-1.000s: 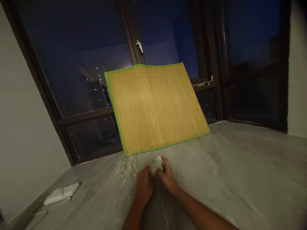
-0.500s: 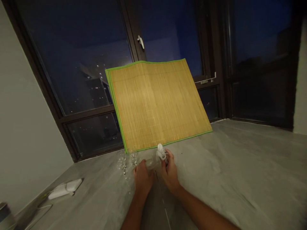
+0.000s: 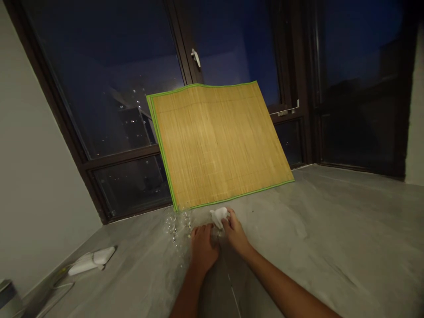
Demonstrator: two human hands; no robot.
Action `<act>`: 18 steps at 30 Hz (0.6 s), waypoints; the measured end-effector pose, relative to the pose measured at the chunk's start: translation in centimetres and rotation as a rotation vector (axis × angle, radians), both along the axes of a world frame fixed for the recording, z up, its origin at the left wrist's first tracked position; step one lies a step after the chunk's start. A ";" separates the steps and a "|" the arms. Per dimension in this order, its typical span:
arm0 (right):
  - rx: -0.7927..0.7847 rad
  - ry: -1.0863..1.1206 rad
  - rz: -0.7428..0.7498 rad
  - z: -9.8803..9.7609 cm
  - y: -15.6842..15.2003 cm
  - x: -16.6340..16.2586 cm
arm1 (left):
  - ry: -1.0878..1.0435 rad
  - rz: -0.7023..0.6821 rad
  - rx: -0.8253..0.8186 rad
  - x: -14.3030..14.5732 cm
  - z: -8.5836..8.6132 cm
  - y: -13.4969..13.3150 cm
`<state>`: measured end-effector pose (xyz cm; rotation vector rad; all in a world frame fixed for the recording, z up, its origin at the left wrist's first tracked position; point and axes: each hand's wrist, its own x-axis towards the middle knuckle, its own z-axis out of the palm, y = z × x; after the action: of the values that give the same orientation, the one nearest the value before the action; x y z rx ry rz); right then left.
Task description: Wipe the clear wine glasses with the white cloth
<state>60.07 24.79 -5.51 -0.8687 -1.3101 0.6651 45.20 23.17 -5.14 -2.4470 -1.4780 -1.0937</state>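
Over the grey stone surface, my right hand [image 3: 237, 235] is closed, pinching a crumpled white cloth [image 3: 219, 215] that may be tissue. Close beside it, my left hand [image 3: 202, 245] curls with its back toward me around a clear glass [image 3: 217, 231], mostly hidden by the fingers and the cloth. The cloth sits at the glass's far side and seems to touch it. Just left of my left hand stand two clear stemmed glasses, one [image 3: 170, 222] further left and one [image 3: 185, 216] nearer the mat.
A folded bamboo mat [image 3: 221, 145] with green edging leans against the dark window behind my hands. At left lie a white device [image 3: 92, 261] and its cable [image 3: 61, 287]; a cylindrical container [image 3: 8, 300] stands in the corner. Grey stone surface [image 3: 331, 229] extends right.
My left hand has moved right, closer to my right hand, and turned its back up, covering more of the glass. The white cloth has tipped lower and to the left.
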 end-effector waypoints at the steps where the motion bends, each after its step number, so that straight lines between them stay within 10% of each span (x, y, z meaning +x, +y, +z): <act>1: -0.023 0.072 0.018 -0.2 0.4 0.0 | -0.031 0.001 -0.003 0.0 -0.1 0.0; 12: -0.128 0.217 0.309 -1.1 -0.7 -1.9 | -1.143 -0.205 -0.354 1.2 -0.1 1.3; 18: -0.081 0.077 0.237 -0.8 -0.9 -1.7 | -1.625 -0.385 -0.580 1.0 1.1 0.5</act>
<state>58.41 23.94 -6.33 -0.7513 -1.3356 0.9339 46.19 23.70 -4.03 -1.8510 -1.5628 -3.6487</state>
